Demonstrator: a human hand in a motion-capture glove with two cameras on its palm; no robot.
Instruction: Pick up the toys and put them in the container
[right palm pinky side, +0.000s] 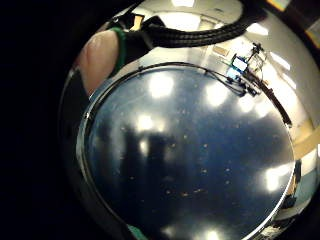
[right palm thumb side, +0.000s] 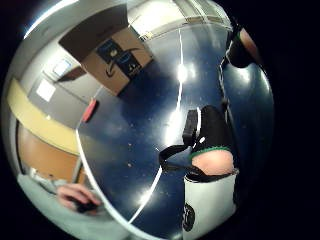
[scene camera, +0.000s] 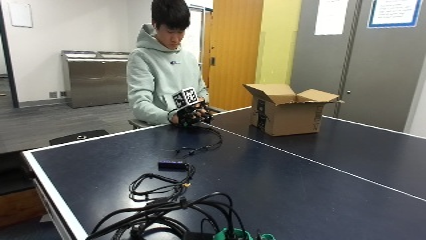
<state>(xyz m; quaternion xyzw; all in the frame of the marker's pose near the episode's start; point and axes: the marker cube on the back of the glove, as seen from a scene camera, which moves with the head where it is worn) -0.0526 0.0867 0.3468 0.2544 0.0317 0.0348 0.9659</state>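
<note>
No toy shows in any view. The open cardboard box (scene camera: 286, 116) stands on the dark blue table (scene camera: 299, 170) near its far edge, and also appears in the thumb side palm view as the cardboard box (right palm thumb side: 117, 59). My gloved right hand (scene camera: 193, 116) hovers low over the table's far edge in front of the seated person, left of the box and about an arm's length from it. Its fingers (right palm thumb side: 214, 142) look relaxed and hold nothing. The little finger side view is filled by bare table (right palm pinky side: 190, 160), with a fingertip (right palm pinky side: 100, 56) at its rim.
The bare left hand (right palm thumb side: 75, 197) lies at the table's edge beside my right hand. Black cables (scene camera: 166, 200) and a small black device (scene camera: 174, 164) lie on the near left part of the table. A small red thing (right palm thumb side: 90, 110) sits by the table's edge towards the box.
</note>
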